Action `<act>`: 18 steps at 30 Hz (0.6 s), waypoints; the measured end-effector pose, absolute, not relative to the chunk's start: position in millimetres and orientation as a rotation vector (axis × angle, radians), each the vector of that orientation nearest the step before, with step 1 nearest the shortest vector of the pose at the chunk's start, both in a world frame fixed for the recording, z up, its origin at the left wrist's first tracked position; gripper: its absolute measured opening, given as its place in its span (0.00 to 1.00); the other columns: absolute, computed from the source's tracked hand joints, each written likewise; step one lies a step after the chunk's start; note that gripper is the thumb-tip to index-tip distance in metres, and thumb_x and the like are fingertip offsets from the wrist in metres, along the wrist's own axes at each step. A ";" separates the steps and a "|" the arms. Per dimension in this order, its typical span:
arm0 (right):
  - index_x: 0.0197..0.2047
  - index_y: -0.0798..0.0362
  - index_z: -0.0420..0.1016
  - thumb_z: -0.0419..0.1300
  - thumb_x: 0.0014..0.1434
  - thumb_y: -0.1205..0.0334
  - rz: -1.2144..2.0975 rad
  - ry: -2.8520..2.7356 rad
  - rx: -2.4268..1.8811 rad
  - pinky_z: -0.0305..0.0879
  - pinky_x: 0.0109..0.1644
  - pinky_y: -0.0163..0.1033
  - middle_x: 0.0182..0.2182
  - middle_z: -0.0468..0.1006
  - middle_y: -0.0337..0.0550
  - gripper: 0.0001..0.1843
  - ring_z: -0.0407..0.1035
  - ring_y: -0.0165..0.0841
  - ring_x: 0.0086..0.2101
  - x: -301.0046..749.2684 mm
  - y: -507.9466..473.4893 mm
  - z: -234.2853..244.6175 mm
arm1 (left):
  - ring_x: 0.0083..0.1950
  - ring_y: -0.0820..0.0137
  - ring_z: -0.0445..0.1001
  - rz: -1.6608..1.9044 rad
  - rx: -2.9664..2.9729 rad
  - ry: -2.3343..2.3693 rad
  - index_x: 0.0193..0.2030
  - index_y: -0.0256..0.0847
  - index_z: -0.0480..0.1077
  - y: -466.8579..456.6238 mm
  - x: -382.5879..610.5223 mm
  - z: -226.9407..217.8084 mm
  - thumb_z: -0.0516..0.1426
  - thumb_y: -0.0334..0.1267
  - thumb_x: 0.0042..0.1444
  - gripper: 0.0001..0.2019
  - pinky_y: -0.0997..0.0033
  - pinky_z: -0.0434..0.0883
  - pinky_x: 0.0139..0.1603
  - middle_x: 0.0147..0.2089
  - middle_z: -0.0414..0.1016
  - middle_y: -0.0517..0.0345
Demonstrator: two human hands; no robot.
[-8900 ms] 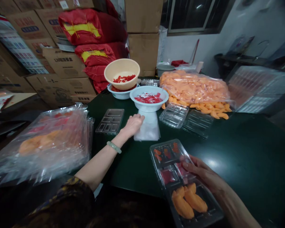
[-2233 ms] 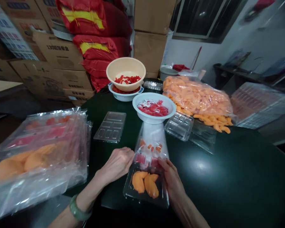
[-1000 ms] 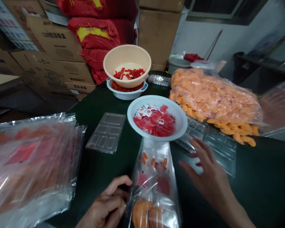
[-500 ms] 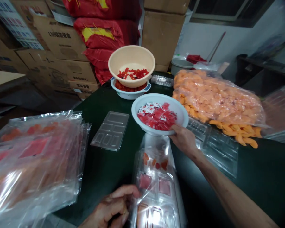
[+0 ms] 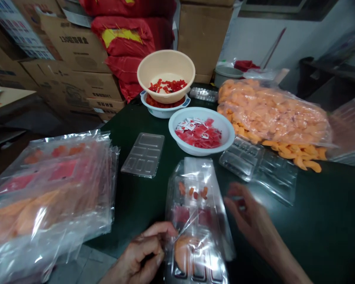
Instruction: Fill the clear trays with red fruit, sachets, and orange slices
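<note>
At the near edge of the dark green desk (image 5: 296,232), the left hand (image 5: 139,254) has its fingers curled and pinches the side of a clear plastic bag (image 5: 219,232) between thumb and forefinger. Inside the bag, lying flat on the desk and pointing away from the person, is a clear compartment tray (image 5: 192,240) holding orange fruit pieces (image 5: 183,252), small red-orange bits (image 5: 195,192) and red sachets (image 5: 181,215). The right hand (image 5: 251,221) is just beside the bag, its fingers loosely spread and holding nothing. Left of the bag lies a stack of filled, sealed-looking packs (image 5: 50,197), and beyond it an empty clear tray (image 5: 143,155). Farther on, a white bowl (image 5: 180,138) holds red sachets (image 5: 198,135), with two empty clear trays (image 5: 256,167) to its right, below a large bag of orange pieces (image 5: 272,112). Behind, a beige bowl (image 5: 165,65) of red bits sits in a white bowl (image 5: 162,110), before cardboard boxes (image 5: 73,43) and red sacks (image 5: 126,39).
</note>
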State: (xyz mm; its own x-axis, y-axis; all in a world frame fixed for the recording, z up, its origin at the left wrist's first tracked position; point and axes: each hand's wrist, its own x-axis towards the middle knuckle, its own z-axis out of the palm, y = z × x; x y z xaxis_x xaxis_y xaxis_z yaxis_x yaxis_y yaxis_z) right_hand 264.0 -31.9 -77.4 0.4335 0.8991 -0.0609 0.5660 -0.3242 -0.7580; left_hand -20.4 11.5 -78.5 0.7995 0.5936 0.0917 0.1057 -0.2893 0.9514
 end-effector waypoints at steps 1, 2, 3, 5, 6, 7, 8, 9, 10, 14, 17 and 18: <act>0.54 0.56 0.61 0.55 0.55 0.44 0.853 -1.118 -1.982 0.66 0.29 0.37 0.39 0.74 0.50 0.30 0.70 0.36 0.30 253.9 -50.7 -78.6 | 0.39 0.75 0.70 0.509 1.814 0.527 0.29 0.38 0.59 11.7 -20.7 -78.3 0.45 0.31 0.61 0.09 0.76 0.65 0.40 0.46 0.68 0.50; 0.56 0.57 0.59 0.56 0.54 0.44 1.032 -1.005 -1.926 0.66 0.30 0.37 0.36 0.75 0.49 0.33 0.71 0.36 0.31 242.6 -66.2 -79.2 | 0.41 0.74 0.70 0.495 1.808 0.521 0.29 0.38 0.60 11.9 -21.0 -77.4 0.45 0.31 0.61 0.09 0.76 0.65 0.41 0.46 0.68 0.50; 0.58 0.57 0.57 0.57 0.54 0.44 1.163 -0.902 -1.856 0.67 0.32 0.37 0.35 0.76 0.47 0.35 0.71 0.37 0.32 230.8 -78.1 -79.1 | 0.41 0.73 0.70 0.478 1.807 0.518 0.30 0.37 0.61 12.2 -21.2 -76.0 0.45 0.31 0.61 0.09 0.75 0.65 0.42 0.46 0.67 0.49; 0.62 0.57 0.52 0.58 0.54 0.45 1.262 -0.750 -1.730 0.67 0.36 0.37 0.34 0.76 0.45 0.39 0.71 0.36 0.34 208.2 -92.2 -77.1 | 0.41 0.73 0.70 0.467 1.817 0.513 0.30 0.37 0.62 12.3 -21.5 -71.9 0.45 0.31 0.61 0.10 0.74 0.65 0.42 0.46 0.67 0.48; 0.63 0.56 0.50 0.58 0.55 0.46 1.260 -0.701 -1.689 0.67 0.36 0.37 0.34 0.76 0.44 0.40 0.71 0.36 0.34 198.8 -95.9 -75.5 | 0.41 0.73 0.70 0.467 1.827 0.512 0.30 0.36 0.63 12.0 -21.5 -69.6 0.45 0.31 0.61 0.10 0.74 0.65 0.41 0.47 0.67 0.47; 0.64 0.55 0.49 0.58 0.55 0.47 1.241 -0.663 -1.666 0.67 0.37 0.37 0.35 0.76 0.43 0.40 0.71 0.35 0.33 191.4 -98.7 -73.9 | 0.40 0.73 0.70 0.470 1.840 0.511 0.30 0.36 0.63 11.2 -21.4 -67.2 0.45 0.30 0.61 0.10 0.74 0.65 0.40 0.47 0.67 0.47; 0.64 0.53 0.50 0.58 0.55 0.47 1.211 -0.636 -1.659 0.67 0.37 0.37 0.35 0.76 0.43 0.39 0.71 0.35 0.33 186.3 -101.6 -72.5 | 0.40 0.73 0.70 0.470 1.855 0.507 0.30 0.36 0.63 10.1 -21.0 -64.8 0.45 0.30 0.61 0.10 0.74 0.65 0.39 0.47 0.67 0.47; 0.63 0.52 0.53 0.59 0.54 0.47 1.171 -0.622 -1.665 0.67 0.37 0.37 0.36 0.76 0.42 0.38 0.71 0.35 0.34 183.3 -105.4 -71.4 | 0.39 0.73 0.70 0.473 1.871 0.498 0.30 0.36 0.63 8.4 -20.0 -62.4 0.45 0.29 0.60 0.10 0.74 0.65 0.39 0.47 0.67 0.47; 0.61 0.51 0.59 0.59 0.54 0.47 1.125 -0.619 -1.683 0.67 0.38 0.38 0.37 0.76 0.42 0.35 0.71 0.35 0.34 182.5 -110.5 -70.5 | 0.39 0.73 0.70 0.478 1.885 0.482 0.30 0.36 0.62 6.2 -18.4 -59.9 0.45 0.29 0.60 0.10 0.73 0.65 0.39 0.47 0.67 0.47; 0.49 0.49 0.74 0.62 0.50 0.46 0.960 -0.667 -1.774 0.64 0.49 0.40 0.43 0.77 0.45 0.26 0.70 0.40 0.42 192.7 -147.3 -67.8 | 0.39 0.74 0.70 0.507 1.928 0.366 0.29 0.37 0.61 -5.0 0.4 -49.6 0.46 0.25 0.57 0.09 0.75 0.65 0.40 0.46 0.68 0.49; 0.54 0.47 0.70 0.65 0.43 0.41 0.870 -0.630 -1.728 0.62 0.53 0.44 0.51 0.72 0.46 0.36 0.66 0.46 0.50 204.3 -184.7 -66.6 | 0.43 0.72 0.70 0.491 1.958 0.247 0.27 0.37 0.60 -10.1 30.1 -46.4 0.47 0.24 0.56 0.08 0.73 0.66 0.42 0.48 0.68 0.47; 0.56 0.46 0.68 0.66 0.39 0.39 0.838 -0.625 -1.705 0.61 0.54 0.45 0.53 0.71 0.46 0.41 0.63 0.48 0.52 207.9 -196.6 -67.9 | 0.44 0.71 0.70 0.473 1.958 0.198 0.27 0.37 0.59 -10.7 42.6 -48.1 0.48 0.25 0.56 0.08 0.72 0.66 0.43 0.49 0.68 0.46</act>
